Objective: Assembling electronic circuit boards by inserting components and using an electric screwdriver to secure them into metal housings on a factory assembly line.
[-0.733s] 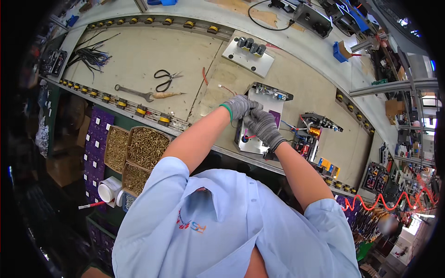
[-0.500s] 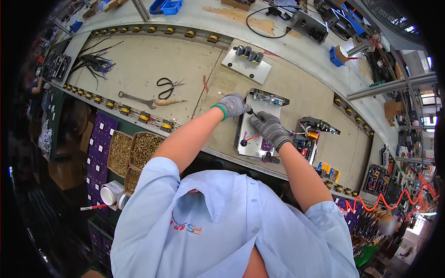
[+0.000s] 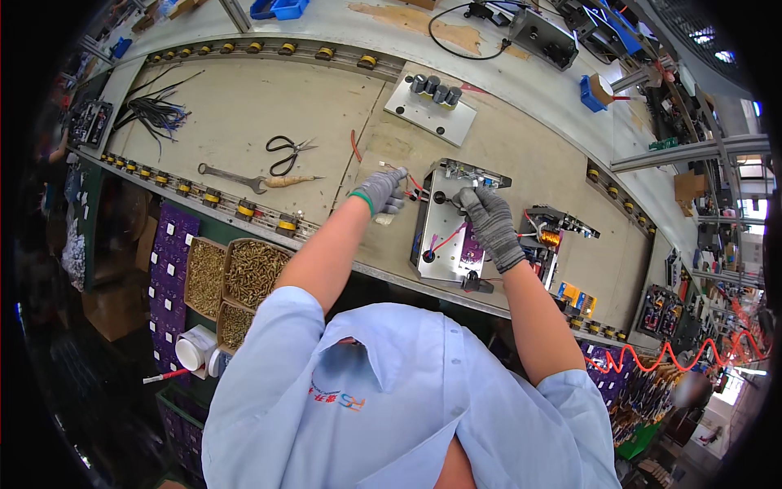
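A silver metal plate point(image 3: 440, 236) carrying a purple circuit board point(image 3: 472, 244) and red and black wires lies on the conveyor bench in front of me. My left hand point(image 3: 383, 191), in a grey glove with a green cuff, pinches the ends of red and black wires point(image 3: 414, 189) just left of the plate's top corner. My right hand point(image 3: 487, 220), also grey-gloved, rests on the plate's upper part, fingers closed around a small black part near the top edge. Both forearms are bare and reach up from my light blue shirt.
A second plate with black capacitors point(image 3: 432, 104) lies further back. Scissors point(image 3: 287, 153), a wrench point(image 3: 230, 176) and an awl point(image 3: 290, 181) lie to the left. Another board assembly point(image 3: 554, 232) sits right of my plate. Boxes of brass screws point(image 3: 254, 273) stand below the bench edge.
My hands have drawn apart: the left moved left off the plate, pulling the wires with it, while the right stayed over the plate's top.
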Motion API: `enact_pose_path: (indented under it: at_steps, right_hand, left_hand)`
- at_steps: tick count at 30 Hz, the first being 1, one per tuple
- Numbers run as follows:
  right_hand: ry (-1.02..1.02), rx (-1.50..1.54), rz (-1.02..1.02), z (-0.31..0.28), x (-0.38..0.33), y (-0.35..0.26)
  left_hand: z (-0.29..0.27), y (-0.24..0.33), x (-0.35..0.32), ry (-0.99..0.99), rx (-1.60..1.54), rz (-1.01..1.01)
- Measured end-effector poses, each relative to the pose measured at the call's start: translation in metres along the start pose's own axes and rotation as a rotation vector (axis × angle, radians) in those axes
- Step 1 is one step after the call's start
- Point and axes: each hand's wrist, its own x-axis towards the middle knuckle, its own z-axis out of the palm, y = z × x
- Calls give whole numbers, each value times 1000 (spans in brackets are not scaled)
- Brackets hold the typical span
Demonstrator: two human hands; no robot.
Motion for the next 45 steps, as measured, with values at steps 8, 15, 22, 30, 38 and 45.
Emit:
enact_pose_path:
  at_steps: [8,15,22,30,38,45]
  right_hand:
    - [-43,178,1,4,-4,-18]
    - [23,198,79,14,19,-4]
    - [-210,-1156,-23,27,21,-28]
    - [-324,-1000,-26,32,-11,-4]
    - [-261,-939,37,43,-29,9]
    - [-246,-899,31,43,-28,6]
  left_hand:
    - [26,-26,59,77,-202,369]
    - [-12,4,-21,-148,-863,505]
    - [6,-25,-43,-159,427,902]
    - [13,-40,-35,-257,337,811]
    - [10,-15,-40,-305,393,558]
    - [7,-14,-37,-600,194,471]
